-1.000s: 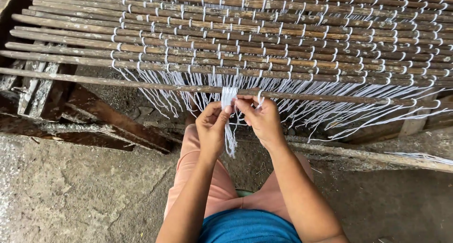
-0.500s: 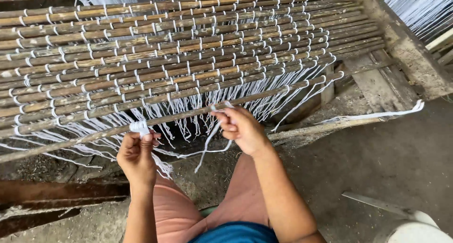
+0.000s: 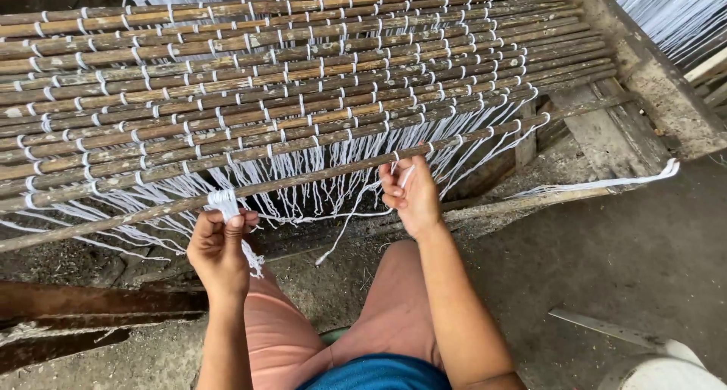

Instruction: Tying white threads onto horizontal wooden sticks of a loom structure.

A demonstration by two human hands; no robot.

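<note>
Your left hand pinches a bunched knot of white string where it wraps the nearest stick, so you seem to be midway through tying this stick onto the mat. Your right hand is closed on a loose strand just below the same stick; the next move likely calls for keeping it taut while looping. Beyond lies the mat of sticks, thin, rough, brown rods bound in rows with soft white cord, fringes hanging down.

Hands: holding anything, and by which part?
Left hand pinches the string bundle where it wraps the front stick. Right hand grips a loose string near its upper end.
</note>
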